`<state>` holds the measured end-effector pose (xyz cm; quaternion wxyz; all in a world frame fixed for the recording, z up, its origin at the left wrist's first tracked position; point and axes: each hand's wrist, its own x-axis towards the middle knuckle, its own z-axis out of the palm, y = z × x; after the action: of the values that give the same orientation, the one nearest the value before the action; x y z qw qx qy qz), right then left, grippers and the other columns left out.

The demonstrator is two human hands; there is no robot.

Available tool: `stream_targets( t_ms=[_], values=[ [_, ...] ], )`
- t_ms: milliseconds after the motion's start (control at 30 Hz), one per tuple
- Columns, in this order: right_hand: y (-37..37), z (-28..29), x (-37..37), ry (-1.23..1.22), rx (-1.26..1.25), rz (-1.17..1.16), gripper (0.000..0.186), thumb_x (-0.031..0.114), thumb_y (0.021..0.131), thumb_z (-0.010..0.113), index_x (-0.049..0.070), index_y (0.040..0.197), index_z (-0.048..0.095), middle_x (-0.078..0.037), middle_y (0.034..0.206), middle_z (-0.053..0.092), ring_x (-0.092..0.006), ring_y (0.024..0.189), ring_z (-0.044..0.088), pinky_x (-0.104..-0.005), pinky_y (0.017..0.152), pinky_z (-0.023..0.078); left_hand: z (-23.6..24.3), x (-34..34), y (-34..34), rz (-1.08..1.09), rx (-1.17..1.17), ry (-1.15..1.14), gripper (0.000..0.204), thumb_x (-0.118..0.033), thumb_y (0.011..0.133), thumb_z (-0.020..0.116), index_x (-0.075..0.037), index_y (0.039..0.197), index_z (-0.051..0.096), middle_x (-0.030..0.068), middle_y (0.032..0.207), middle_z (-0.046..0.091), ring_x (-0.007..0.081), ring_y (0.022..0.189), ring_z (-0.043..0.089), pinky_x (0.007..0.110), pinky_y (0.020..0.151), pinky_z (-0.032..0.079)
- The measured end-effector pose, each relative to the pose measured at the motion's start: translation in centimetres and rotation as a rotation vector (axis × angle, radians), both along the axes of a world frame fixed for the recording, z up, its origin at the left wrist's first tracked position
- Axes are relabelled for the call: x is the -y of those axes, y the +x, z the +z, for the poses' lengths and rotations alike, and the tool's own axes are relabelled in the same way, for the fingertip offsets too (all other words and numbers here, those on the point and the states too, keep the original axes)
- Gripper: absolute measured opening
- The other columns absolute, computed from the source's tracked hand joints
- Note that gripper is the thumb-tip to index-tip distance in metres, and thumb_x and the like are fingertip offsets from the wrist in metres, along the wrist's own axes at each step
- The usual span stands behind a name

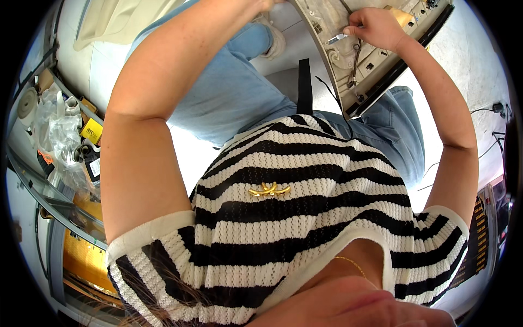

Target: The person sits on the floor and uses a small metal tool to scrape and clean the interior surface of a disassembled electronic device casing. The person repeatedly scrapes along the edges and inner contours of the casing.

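Note:
A beige panel with a black edge, dark cables and small clips stands tilted at the upper right, above my lap. My right hand is closed on a small silver metal piece at the panel's inner face. My left hand reaches to the top edge near the panel's upper left, mostly cut off by the frame, so its fingers and anything in them are hidden.
A cream panel lies on the tiled floor at the upper left. A metal shelf along the left holds rolls, plastic bags and boxes. Cables and a black plug are on the right, with a dark rack below them.

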<state>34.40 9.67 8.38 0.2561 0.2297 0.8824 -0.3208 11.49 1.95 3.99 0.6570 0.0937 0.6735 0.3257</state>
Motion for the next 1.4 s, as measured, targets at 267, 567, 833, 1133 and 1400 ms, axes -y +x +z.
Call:
stream_targets(
  t_ms=[267,567,833,1133,1400],
  values=[
    [-2.5,2.0,-1.3,0.198,-0.506,0.398,0.023,0.031,0.069,0.063,0.010,0.061,0.057,-0.010,0.059,0.057,-0.0312,0.060,0.058,-0.0414,0.057,0.045,-0.5,0.0,0.1,0.022,0.003,0.000,0.016,-0.001,0.071,0.049,0.000,0.085,0.057,0.0093,0.067,0.055,0.0161,0.043,0.041,0.028,0.035,0.023],
    [1.8,-2.0,1.9,0.062,-0.038,-0.112,0.029,0.035,0.081,0.062,0.007,0.073,0.060,-0.011,0.061,0.058,-0.0290,0.061,0.058,-0.0409,0.056,0.043,-1.1,0.1,0.7,-0.011,-0.027,-0.006,0.014,-0.003,0.073,0.050,-0.001,0.084,0.058,0.0092,0.067,0.055,0.0153,0.043,0.042,0.028,0.035,0.025],
    [-1.0,0.6,-0.5,0.224,-0.448,0.342,0.022,0.029,0.069,0.063,0.009,0.062,0.059,-0.012,0.060,0.058,-0.0317,0.059,0.058,-0.0413,0.056,0.045,-1.4,0.0,1.2,0.026,-0.031,-0.013,0.016,-0.003,0.074,0.051,-0.001,0.088,0.059,0.0097,0.074,0.058,0.0182,0.057,0.053,0.028,0.039,0.035],
    [-3.5,0.8,-1.2,0.235,-0.389,0.546,0.023,0.031,0.069,0.064,0.009,0.062,0.060,-0.012,0.061,0.059,-0.0331,0.060,0.059,-0.0421,0.058,0.046,-2.1,0.0,0.7,-0.028,0.051,-0.044,0.013,-0.003,0.076,0.049,-0.002,0.085,0.058,0.0093,0.071,0.057,0.0180,0.052,0.050,0.028,0.039,0.034],
    [0.2,0.2,0.2,0.153,-0.030,0.049,0.026,0.035,0.074,0.063,0.010,0.068,0.063,-0.014,0.063,0.060,-0.0325,0.063,0.060,-0.0427,0.059,0.046,-1.3,-0.4,0.8,0.007,0.052,0.029,0.015,-0.003,0.076,0.050,-0.001,0.088,0.059,0.0098,0.074,0.059,0.0174,0.053,0.053,0.026,0.039,0.035]
  ],
)
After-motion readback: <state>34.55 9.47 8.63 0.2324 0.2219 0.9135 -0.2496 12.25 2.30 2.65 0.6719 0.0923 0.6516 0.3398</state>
